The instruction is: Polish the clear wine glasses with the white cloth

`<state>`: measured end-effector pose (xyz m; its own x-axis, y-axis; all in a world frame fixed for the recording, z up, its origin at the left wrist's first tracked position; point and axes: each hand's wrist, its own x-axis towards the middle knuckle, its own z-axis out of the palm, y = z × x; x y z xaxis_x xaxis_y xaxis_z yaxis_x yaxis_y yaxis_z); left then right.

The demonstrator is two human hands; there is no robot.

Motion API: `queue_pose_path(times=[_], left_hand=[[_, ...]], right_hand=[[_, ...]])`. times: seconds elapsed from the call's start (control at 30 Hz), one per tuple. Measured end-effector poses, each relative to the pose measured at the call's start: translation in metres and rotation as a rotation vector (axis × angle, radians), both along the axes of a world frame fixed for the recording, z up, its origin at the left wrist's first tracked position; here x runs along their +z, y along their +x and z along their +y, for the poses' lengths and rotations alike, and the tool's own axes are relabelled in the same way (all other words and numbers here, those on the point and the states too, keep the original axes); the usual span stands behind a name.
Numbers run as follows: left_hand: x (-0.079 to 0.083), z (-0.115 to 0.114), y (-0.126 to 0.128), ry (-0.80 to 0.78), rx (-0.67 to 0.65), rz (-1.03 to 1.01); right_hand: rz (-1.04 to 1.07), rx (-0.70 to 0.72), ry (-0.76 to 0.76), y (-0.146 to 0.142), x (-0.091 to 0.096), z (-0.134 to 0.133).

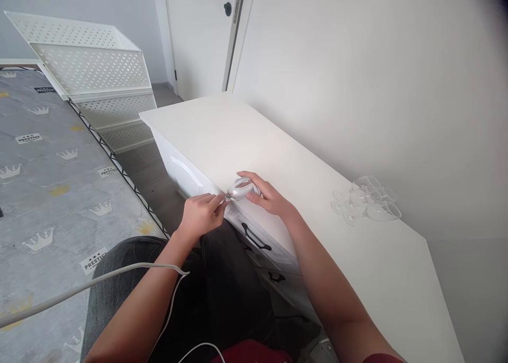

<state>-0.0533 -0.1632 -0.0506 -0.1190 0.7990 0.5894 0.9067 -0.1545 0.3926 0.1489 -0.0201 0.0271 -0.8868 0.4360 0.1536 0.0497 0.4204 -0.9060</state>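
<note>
My right hand [265, 193] is curled around the bowl of a clear plastic goblet piece [241, 189] at the front edge of a white dresser top [254, 141]. My left hand [202, 214] pinches the narrow stem end of the same piece with thumb and fingertips, just off the dresser's edge. Both hands are closed on it. A cluster of several more clear plastic cup pieces [367, 200] lies on the dresser top by the wall, well to the right of my hands.
Dresser drawers with black handles [256, 239] sit below my hands. A grey mattress [51, 183] lies left. White perforated bins [93, 72] are stacked beyond it. A white cable [91, 283] crosses my lap. A white door [202, 35] stands behind.
</note>
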Motion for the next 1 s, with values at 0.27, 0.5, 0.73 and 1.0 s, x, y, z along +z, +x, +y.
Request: queue_pose_path(times=[0.27, 0.5, 0.73, 1.0], left_hand=[[0.002, -0.002, 0.007, 0.015, -0.003, 0.015], [-0.003, 0.000, 0.007, 0.051, -0.022, -0.092], [-0.003, 0.001, 0.006, 0.108, 0.029, -0.153], [-0.004, 0.003, 0.004, 0.179, 0.010, -0.076]], right_hand=[[0.095, -0.068, -0.203, 0.001, 0.000, 0.005], [0.257, -0.175, -0.502, 0.005, -0.001, 0.005], [0.450, -0.474, -0.572, -0.002, -0.009, 0.018], [0.463, -0.760, -0.155, -0.001, -0.019, 0.028]])
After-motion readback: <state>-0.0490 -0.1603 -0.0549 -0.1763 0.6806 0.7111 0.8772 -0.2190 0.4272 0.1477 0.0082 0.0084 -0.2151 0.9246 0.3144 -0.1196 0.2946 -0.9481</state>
